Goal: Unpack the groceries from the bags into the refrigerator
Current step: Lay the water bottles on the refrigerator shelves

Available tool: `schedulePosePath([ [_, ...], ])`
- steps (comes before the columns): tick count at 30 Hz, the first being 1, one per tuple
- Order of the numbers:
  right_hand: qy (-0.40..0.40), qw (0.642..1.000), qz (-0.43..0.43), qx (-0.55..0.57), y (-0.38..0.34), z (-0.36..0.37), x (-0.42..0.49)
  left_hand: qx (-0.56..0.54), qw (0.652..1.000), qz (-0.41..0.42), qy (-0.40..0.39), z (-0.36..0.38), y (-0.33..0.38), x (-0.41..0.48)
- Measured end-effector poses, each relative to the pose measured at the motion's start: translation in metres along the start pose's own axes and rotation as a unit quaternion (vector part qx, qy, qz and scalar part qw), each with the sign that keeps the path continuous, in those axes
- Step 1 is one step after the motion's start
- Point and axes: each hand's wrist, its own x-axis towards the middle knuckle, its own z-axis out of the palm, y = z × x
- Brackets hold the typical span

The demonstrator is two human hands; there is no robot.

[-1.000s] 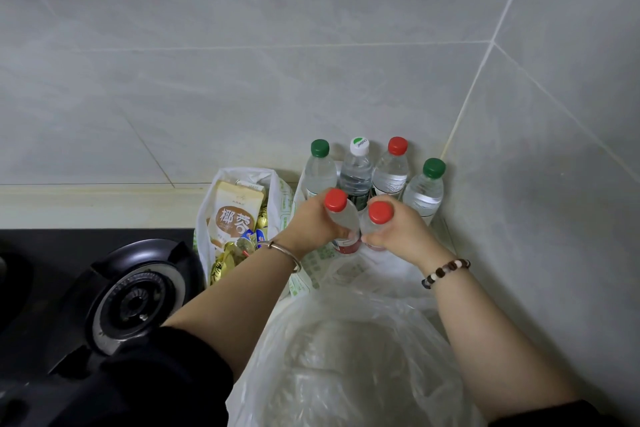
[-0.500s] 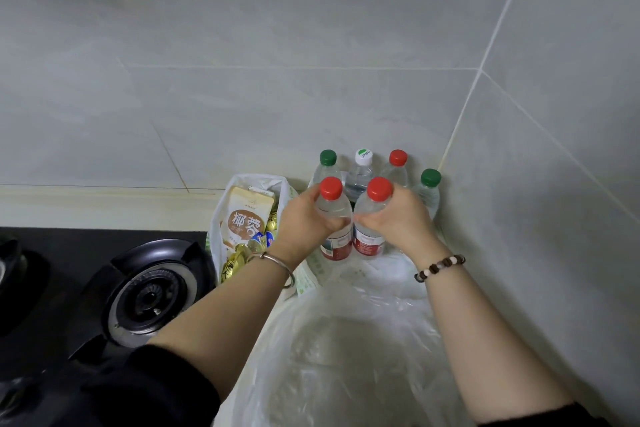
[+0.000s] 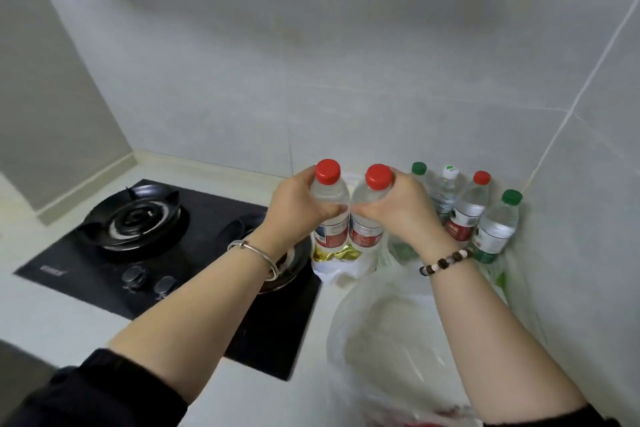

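Note:
My left hand [image 3: 298,206] grips a red-capped water bottle [image 3: 330,198] and my right hand [image 3: 401,210] grips a second red-capped water bottle [image 3: 369,218]. Both bottles are upright, side by side and touching, lifted above the counter. Several more water bottles with green, white and red caps [image 3: 467,210] stand in the corner behind my right hand. A white bag holding gold-wrapped items [image 3: 337,262] sits just below the held bottles. A crumpled clear plastic bag [image 3: 388,333] lies on the counter under my right forearm.
A black two-burner gas hob [image 3: 138,239] with two knobs fills the counter on the left. Grey tiled walls [image 3: 346,62] close the back and the right side. The pale counter edge runs along the bottom left.
Both bottles have risen out of the bag area and shifted left with my hands. The view has swung left, showing more of the hob.

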Motion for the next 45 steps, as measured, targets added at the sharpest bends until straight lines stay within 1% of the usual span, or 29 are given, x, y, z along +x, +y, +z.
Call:
schedulePosePath([
  [6,-0.097,0.993,-0.055,0.035,-0.09,0.082,-0.051,0.056,0.992,-0.074,0.084,-0.116,-0.031,-0.096],
  [11,-0.204,0.969,-0.116,0.075,-0.168,0.16,-0.117,0.087,0.973,-0.143,0.161,-0.208,-0.058,-0.2],
  [16,-0.313,0.926,-0.192,0.088,-0.236,0.233,-0.199,0.113,0.94,-0.209,0.245,-0.28,-0.083,-0.317],
  [21,-0.417,0.861,-0.27,0.105,-0.293,0.301,-0.292,0.122,0.887,-0.292,0.336,-0.329,-0.091,-0.437],
  [24,-0.478,0.809,-0.328,0.099,-0.323,0.335,-0.348,0.138,0.843,-0.35,0.384,-0.348,-0.091,-0.507],
  [27,-0.531,0.753,-0.378,0.089,-0.35,0.361,-0.403,0.145,0.788,-0.405,0.442,-0.359,-0.088,-0.571],
  [30,-0.58,0.698,-0.412,0.082,-0.373,0.38,-0.457,0.143,0.731,-0.44,0.501,-0.362,-0.085,-0.632],
  [33,-0.624,0.645,-0.433,0.089,-0.389,0.398,-0.509,0.151,0.677,-0.486,0.533,-0.356,-0.076,-0.686],
  [35,-0.651,0.601,-0.454,0.095,-0.395,0.406,-0.543,0.157,0.642,-0.51,0.55,-0.35,-0.069,-0.716],
  [39,-0.701,0.504,-0.497,0.09,-0.404,0.416,-0.604,0.146,0.561,-0.544,0.607,-0.332,-0.053,-0.766],
  [41,-0.717,0.464,-0.512,0.089,-0.405,0.42,-0.631,0.142,0.52,-0.564,0.626,-0.322,-0.045,-0.785],
  [45,-0.747,0.38,-0.536,0.098,-0.402,0.419,-0.68,0.146,0.421,-0.59,0.673,-0.3,-0.029,-0.811],
])
